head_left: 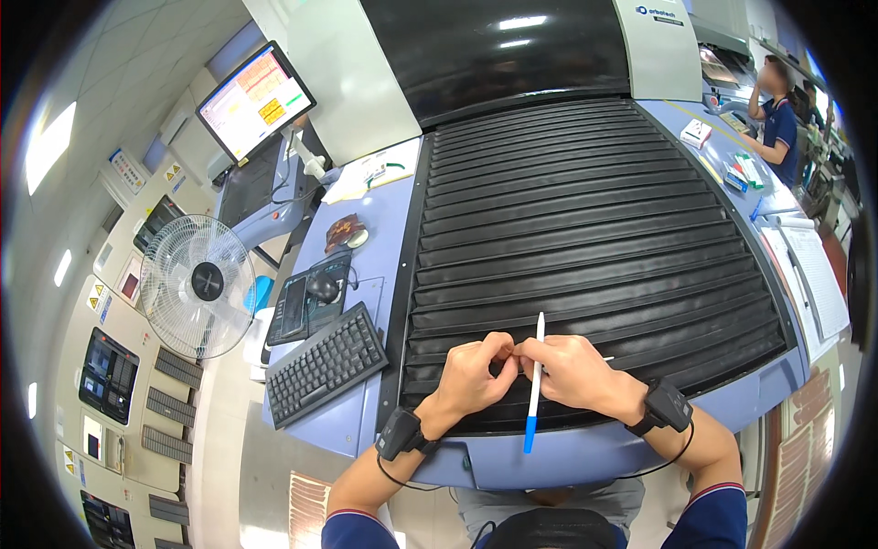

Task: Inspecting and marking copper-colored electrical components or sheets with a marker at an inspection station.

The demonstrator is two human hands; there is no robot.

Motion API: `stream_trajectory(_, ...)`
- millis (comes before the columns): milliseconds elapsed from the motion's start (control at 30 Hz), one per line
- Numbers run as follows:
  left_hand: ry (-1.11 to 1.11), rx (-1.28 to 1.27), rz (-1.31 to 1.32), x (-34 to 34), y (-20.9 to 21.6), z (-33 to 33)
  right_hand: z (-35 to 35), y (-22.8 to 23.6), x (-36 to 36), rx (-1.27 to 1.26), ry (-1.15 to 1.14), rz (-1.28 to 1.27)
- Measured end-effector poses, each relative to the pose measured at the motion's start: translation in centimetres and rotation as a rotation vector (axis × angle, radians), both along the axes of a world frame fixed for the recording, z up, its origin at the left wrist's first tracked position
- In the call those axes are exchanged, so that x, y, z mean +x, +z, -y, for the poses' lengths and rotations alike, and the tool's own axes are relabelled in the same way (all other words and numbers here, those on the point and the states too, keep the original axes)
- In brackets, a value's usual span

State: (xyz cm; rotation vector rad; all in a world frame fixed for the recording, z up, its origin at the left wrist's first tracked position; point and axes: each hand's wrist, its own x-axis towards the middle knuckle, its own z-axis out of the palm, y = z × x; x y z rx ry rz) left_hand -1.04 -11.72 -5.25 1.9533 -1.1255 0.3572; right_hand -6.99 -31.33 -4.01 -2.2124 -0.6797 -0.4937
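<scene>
Both my hands are raised over the near part of the black ribbed bellows cover, their fingertips meeting. My right hand is closed around a white pen with a blue end, which points down toward me. A short pale tip, like a thin stick, shows beyond the right knuckles; I cannot tell what it belongs to. My left hand is closed in a pinch against the right fingertips. Whatever lies between the pinched fingers is too small or hidden to name. A black wrist device with a cord sits on each wrist.
Left of the cover are a keyboard, a mouse, a brown patterned item and a monitor. A fan stands farther left. Paper sheets lie on the right ledge. Another person is at the far right.
</scene>
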Motion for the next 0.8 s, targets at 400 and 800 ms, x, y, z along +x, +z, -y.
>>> stream_trajectory(400, 0.006, 0.013, 0.018, -0.14, 0.18, -0.1, -0.09, 0.15, -0.08, -0.016, 0.001, -0.003)
stream_trajectory(800, 0.012, -0.02, -0.018, -0.14, 0.01, 0.32, 0.27, -0.09, 0.03, -0.02, 0.002, -0.018)
